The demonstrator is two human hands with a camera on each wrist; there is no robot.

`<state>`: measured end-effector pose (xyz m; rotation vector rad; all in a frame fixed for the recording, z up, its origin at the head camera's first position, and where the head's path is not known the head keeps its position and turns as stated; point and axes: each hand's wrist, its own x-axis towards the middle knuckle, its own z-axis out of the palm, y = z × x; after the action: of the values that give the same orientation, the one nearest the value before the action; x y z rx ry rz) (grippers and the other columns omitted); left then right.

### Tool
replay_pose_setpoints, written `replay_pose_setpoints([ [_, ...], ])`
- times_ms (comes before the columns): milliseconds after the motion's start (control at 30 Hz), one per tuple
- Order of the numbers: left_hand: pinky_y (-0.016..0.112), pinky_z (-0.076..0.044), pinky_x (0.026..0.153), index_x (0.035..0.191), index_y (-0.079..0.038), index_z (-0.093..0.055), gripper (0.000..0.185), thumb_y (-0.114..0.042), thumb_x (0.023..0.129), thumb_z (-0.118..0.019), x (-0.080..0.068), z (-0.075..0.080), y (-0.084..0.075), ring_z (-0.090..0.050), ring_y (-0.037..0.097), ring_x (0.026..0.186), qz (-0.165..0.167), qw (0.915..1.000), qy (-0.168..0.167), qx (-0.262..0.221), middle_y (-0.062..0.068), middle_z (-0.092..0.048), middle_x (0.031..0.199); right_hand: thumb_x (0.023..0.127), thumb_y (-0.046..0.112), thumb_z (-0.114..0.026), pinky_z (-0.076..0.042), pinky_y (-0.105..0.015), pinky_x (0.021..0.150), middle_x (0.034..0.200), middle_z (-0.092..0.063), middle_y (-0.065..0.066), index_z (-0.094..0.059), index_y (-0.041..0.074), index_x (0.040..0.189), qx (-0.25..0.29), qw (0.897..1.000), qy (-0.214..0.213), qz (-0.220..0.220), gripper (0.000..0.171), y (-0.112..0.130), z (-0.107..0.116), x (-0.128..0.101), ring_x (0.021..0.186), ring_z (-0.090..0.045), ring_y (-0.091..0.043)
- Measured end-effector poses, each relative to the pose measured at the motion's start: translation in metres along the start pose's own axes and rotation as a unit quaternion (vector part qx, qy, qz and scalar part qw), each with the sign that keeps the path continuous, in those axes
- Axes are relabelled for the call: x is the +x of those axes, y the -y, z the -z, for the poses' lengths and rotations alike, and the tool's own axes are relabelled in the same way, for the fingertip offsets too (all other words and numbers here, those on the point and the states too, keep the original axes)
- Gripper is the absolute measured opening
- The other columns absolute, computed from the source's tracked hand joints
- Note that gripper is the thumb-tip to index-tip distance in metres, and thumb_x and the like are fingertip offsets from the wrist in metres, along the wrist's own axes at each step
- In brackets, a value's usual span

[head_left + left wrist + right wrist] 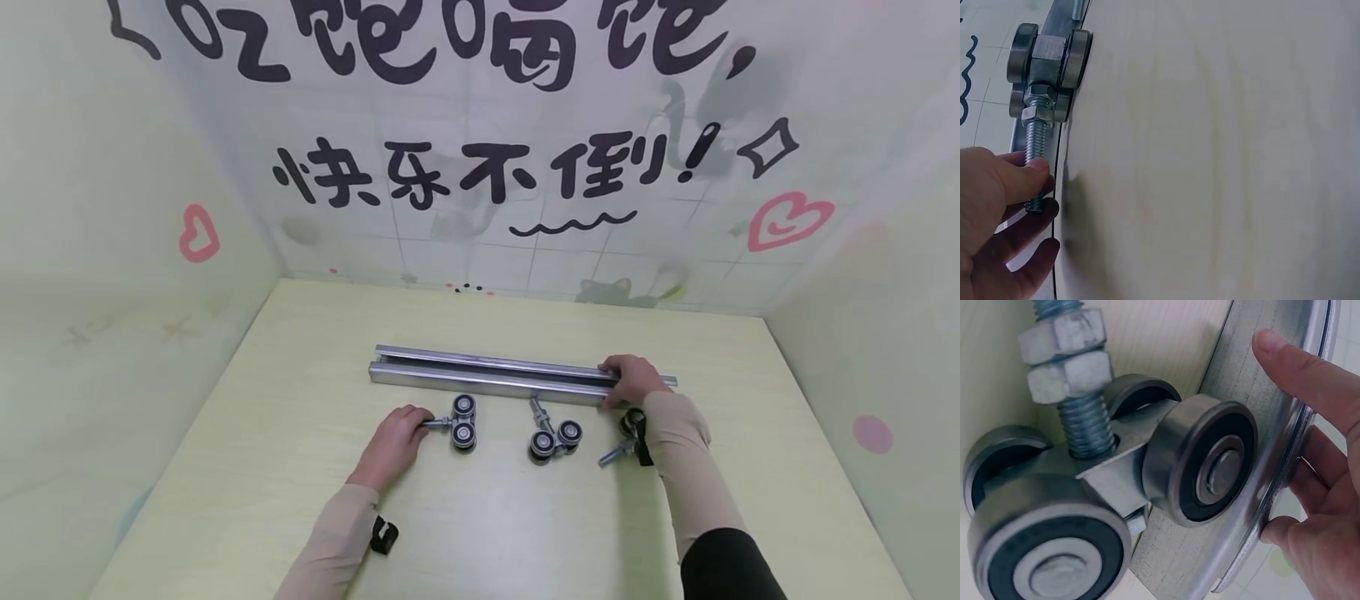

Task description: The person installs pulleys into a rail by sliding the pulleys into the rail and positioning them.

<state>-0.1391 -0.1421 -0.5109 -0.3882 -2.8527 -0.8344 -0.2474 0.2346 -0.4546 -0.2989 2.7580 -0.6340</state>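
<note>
Metal rail (495,375) lies crosswise on the pale counter (300,467), nearer its far edge than its near one, open slot upward. The right hand (628,379) grips the rail close to its right end, fingers (1310,369) curled over the top and thumb underneath, probably to keep it from sliding. The left hand (393,437) pinches the threaded bolt of a wheel carriage (459,423) lying just in front of the rail's left half, the bolt pointing toward the counter's left edge; holding the stem would let the wheels be steered. A second wheel carriage (553,435) rests near the counter's middle, apart from both hands, and a third carriage (626,437) lies just beside the right forearm. The head view alone shows all three carriages and the whole rail. The left wrist view adds the thumb and fingertips (1029,172) closed on the bolt end, with two nuts under the wheels. The right wrist view shows the third carriage's black-rimmed wheels (1207,465) close up against the rail's side.
</note>
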Motion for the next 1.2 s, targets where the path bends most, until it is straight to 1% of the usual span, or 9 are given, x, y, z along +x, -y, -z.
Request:
replay_pose_setpoints([
  [300, 0.038, -0.05, 0.078, 0.093, -0.006, -0.065, 0.015, -0.001, 0.078, -0.066, -0.004, 0.0, 0.004, -0.059, 0.024, 0.085, 0.0, 0.9999, -0.01, -0.004, 0.006, -0.064, 0.088, 0.054, 0.012, -0.082, -0.042, -0.048, 0.09, 0.113, -0.059, -0.022, -0.059, 0.001, 0.114, 0.002, 1.0, 0.001, 0.003, 0.065, 0.0, -0.002, 0.001, 0.1, -0.053, -0.038],
  [567, 0.038, -0.05, 0.081, 0.094, -0.007, -0.065, 0.015, -0.002, 0.08, -0.065, -0.01, 0.007, 0.01, -0.059, 0.024, 0.088, 0.016, 0.9999, -0.005, 0.0, 0.006, -0.064, 0.091, 0.054, 0.011, -0.082, -0.042, -0.048, 0.089, 0.112, -0.059, -0.022, -0.06, 0.001, 0.113, -0.002, 1.0, -0.003, 0.004, 0.064, -0.001, -0.002, 0.002, 0.1, -0.054, -0.037],
  [667, 0.039, -0.05, 0.078, 0.094, -0.007, -0.065, 0.016, -0.003, 0.079, -0.066, -0.012, 0.01, 0.012, -0.06, 0.024, 0.086, 0.016, 0.9997, -0.011, 0.012, 0.006, -0.064, 0.09, 0.054, 0.012, -0.083, -0.042, -0.048, 0.089, 0.112, -0.06, -0.022, -0.06, 0.001, 0.112, -0.001, 1.0, -0.003, 0.008, 0.063, -0.001, -0.003, 0.002, 0.099, -0.054, -0.037],
  [833, 0.04, -0.051, 0.072, 0.093, -0.007, -0.066, 0.017, -0.003, 0.077, -0.068, -0.015, 0.015, 0.016, -0.061, 0.025, 0.083, 0.001, 0.999, -0.03, 0.034, 0.006, -0.065, 0.088, 0.054, 0.012, -0.082, -0.042, -0.048, 0.089, 0.111, -0.06, -0.022, -0.06, 0.001, 0.113, 0.007, 1.0, -0.003, 0.006, 0.064, -0.002, -0.004, 0.002, 0.099, -0.054, -0.036],
  [933, 0.04, -0.051, 0.07, 0.093, -0.007, -0.066, 0.017, -0.002, 0.077, -0.068, -0.017, 0.017, 0.018, -0.06, 0.025, 0.082, -0.004, 0.9986, -0.036, 0.04, 0.006, -0.065, 0.087, 0.054, 0.012, -0.082, -0.042, -0.048, 0.089, 0.111, -0.06, -0.022, -0.059, 0.001, 0.113, 0.009, 1.0, -0.001, 0.005, 0.064, -0.003, -0.003, 0.002, 0.098, -0.054, -0.036],
  [1100, 0.041, -0.051, 0.066, 0.093, -0.007, -0.066, 0.017, -0.003, 0.077, -0.068, -0.022, 0.024, 0.02, -0.06, 0.025, 0.081, -0.004, 0.9978, -0.042, 0.05, 0.005, -0.065, 0.087, 0.054, 0.012, -0.082, -0.043, -0.047, 0.088, 0.11, -0.06, -0.022, -0.059, 0.0, 0.113, 0.004, 1.0, -0.002, 0.005, 0.064, -0.005, -0.003, 0.002, 0.096, -0.055, -0.036],
  [1200, 0.041, -0.051, 0.066, 0.093, -0.007, -0.066, 0.016, -0.003, 0.077, -0.068, -0.027, 0.028, 0.022, -0.06, 0.025, 0.081, 0.002, 0.9976, -0.044, 0.053, 0.005, -0.065, 0.088, 0.055, 0.012, -0.081, -0.043, -0.047, 0.087, 0.11, -0.06, -0.022, -0.059, 0.001, 0.113, 0.002, 1.0, -0.002, 0.005, 0.063, -0.006, -0.004, 0.001, 0.096, -0.055, -0.035],
])
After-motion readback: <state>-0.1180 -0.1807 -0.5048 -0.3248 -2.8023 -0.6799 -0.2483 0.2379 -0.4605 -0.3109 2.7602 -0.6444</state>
